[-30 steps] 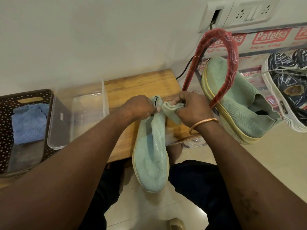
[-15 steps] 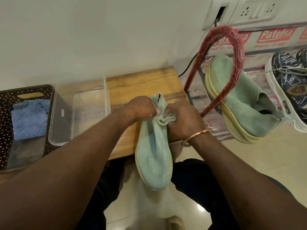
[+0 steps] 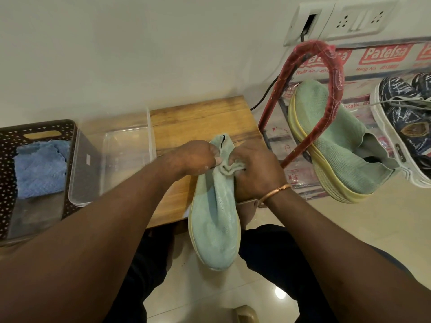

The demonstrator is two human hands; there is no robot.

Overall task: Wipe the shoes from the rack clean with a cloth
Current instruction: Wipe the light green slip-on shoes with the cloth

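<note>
Bench (image 3: 198, 117) of grained wood, one, rectangular. Left of it, one dark perforated plastic basket (image 3: 9, 141) holding one fuzzy blue cloth (image 3: 39, 169), then one clear plastic tub (image 3: 130, 145). Two mint-green knit shoes, yellowish soles: racked shoe (image 3: 335, 145) tilted on the red-wrapped tubular rack (image 3: 335, 73), held shoe (image 3: 217, 220) over the bench's front edge. Left hand (image 3: 193, 157) pinching its collar; right hand (image 3: 254, 169) clenched around bunched pale-green fabric (image 3: 229, 169) there.

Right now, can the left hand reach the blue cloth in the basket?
Probably yes, once freed: the blue cloth lies uncovered in the open-topped basket on that side, but the left hand grips the green shoe.
</note>
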